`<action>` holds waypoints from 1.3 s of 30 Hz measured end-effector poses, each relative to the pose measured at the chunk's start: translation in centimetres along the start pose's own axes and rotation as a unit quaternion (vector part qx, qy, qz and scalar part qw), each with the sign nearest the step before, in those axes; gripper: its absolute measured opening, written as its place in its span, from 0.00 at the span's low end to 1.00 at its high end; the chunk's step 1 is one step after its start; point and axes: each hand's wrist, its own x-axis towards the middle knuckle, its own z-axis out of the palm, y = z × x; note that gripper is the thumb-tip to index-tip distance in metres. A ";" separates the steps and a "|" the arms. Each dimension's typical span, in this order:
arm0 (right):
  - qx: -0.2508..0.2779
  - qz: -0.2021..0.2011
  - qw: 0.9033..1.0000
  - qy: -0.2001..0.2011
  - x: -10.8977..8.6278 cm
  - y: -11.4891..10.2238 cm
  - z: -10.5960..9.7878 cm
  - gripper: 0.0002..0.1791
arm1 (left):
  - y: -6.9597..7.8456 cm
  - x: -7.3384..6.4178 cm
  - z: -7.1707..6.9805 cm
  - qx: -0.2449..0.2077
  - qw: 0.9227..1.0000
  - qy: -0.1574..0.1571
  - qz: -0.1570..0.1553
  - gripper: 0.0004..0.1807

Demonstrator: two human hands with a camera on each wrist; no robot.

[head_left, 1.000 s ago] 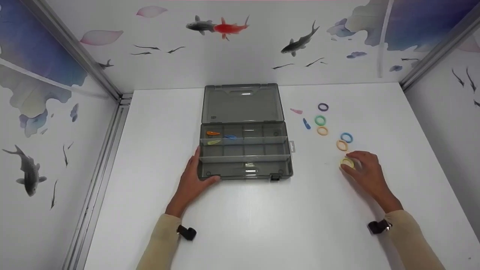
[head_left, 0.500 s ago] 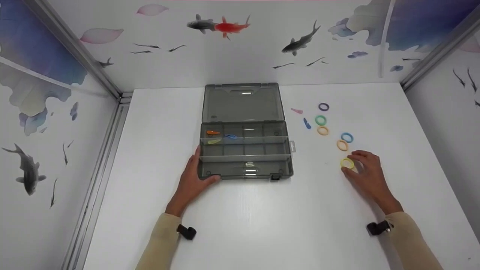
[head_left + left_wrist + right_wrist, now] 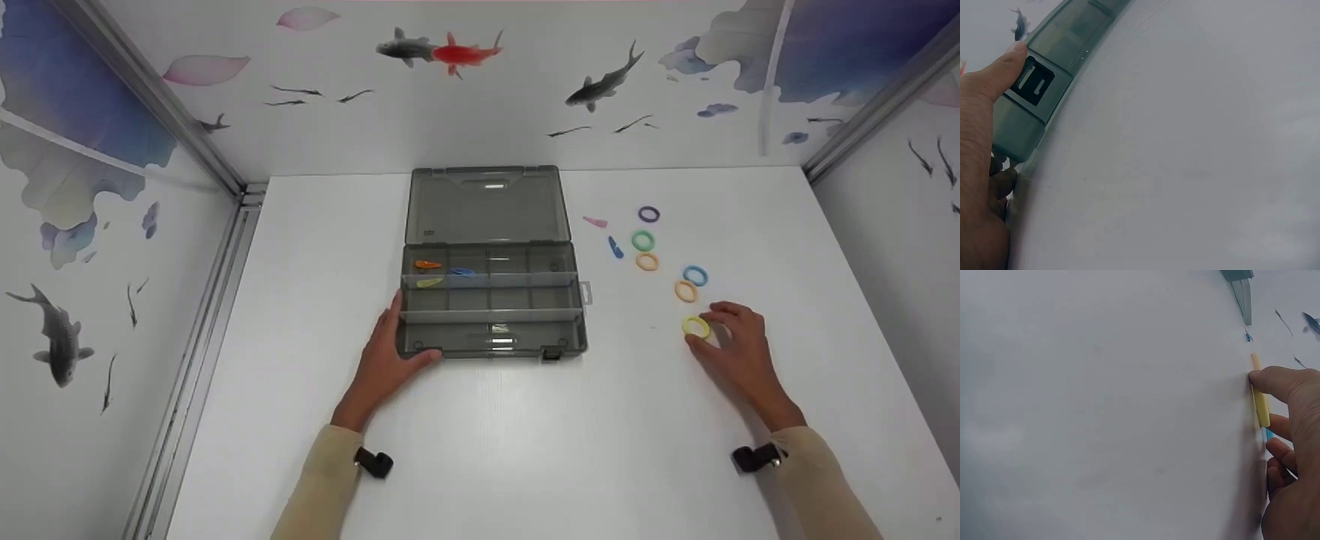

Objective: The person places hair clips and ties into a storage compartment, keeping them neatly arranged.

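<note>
A dark translucent compartment box [image 3: 517, 300] lies with its lid [image 3: 487, 210] laid back. My left hand [image 3: 386, 364] grips its front left corner, thumb on the front edge and fingers along the side. Inside the box are an orange hair clip [image 3: 427, 264], a blue clip [image 3: 463, 272] and a yellow clip [image 3: 430, 283], near the rear divider. On the right, my right hand [image 3: 739, 341] pinches a yellow hair tie [image 3: 684, 328] between thumb and index finger. In the right wrist view this yellow band [image 3: 1262, 408] is edge-on, right at the tabletop.
Beyond the right hand lie a blue hair tie [image 3: 706, 278], an orange one [image 3: 677, 289], another orange one [image 3: 638, 261], a green one [image 3: 634, 241] and a purple one [image 3: 640, 215]. A pink clip [image 3: 596, 222] and a blue clip [image 3: 616, 247] lie nearer the box. Printed panels enclose the table.
The yellow hair tie shows more fully between the right thumb and index finger. My left hand stays at the box corner, and the other pieces keep their places.
</note>
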 end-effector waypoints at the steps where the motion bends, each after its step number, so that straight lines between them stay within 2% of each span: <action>1: 0.001 -0.002 1.000 0.002 0.0 -0.1 0.0 0.20 | 0.0 0.0 0.0 -0.001 1.000 0.000 -0.001 0.69; 10: 0.004 -0.018 1.000 0.012 0.9 -1.2 0.7 0.17 | 0.0 0.0 -0.1 0.000 1.000 -0.002 -0.001 0.68; 17: -0.005 -0.068 0.998 0.012 2.6 -2.5 1.8 0.18 | -0.1 0.0 0.0 0.000 1.000 0.001 0.003 0.68; 25: 0.032 -0.118 0.993 0.005 4.9 -4.4 3.2 0.19 | -0.2 0.1 0.0 0.005 1.000 0.001 0.000 0.68; 33: 0.024 -0.089 0.995 -0.044 6.8 -7.7 5.0 0.17 | -0.2 0.0 0.0 0.002 1.000 0.006 0.004 0.68; 39: 0.026 -0.114 0.991 -0.061 7.9 -9.5 6.2 0.17 | -0.1 0.1 0.0 -0.002 1.000 0.006 0.007 0.69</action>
